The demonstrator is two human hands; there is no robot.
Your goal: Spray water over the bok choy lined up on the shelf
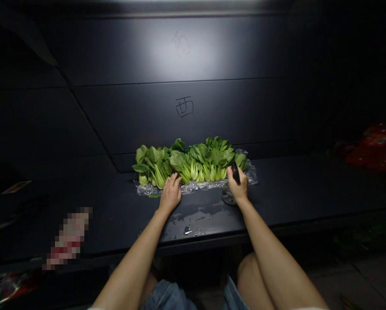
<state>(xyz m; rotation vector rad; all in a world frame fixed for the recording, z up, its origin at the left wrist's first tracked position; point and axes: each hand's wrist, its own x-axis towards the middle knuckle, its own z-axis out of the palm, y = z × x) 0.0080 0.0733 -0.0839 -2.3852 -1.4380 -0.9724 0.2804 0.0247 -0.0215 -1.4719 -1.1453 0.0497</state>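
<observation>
A row of green bok choy heads [193, 165] lies on a clear plastic sheet [199, 186] on a dark shelf [292, 189]. My left hand [170, 193] rests with its fingers against the stalks of the left-middle heads, fingers together and slightly curled. My right hand [238, 185] is at the right end of the row, closed around a small dark object [235, 172] that I cannot name. Beneath that hand sits a small round dark thing [227, 198] on the shelf.
Water is spilled on the shelf [189, 224] in front of the greens. Dark back panels carry chalk marks [184, 106]. Red packaged goods [376, 146] lie at the far right. My knees [254, 267] are under the shelf edge.
</observation>
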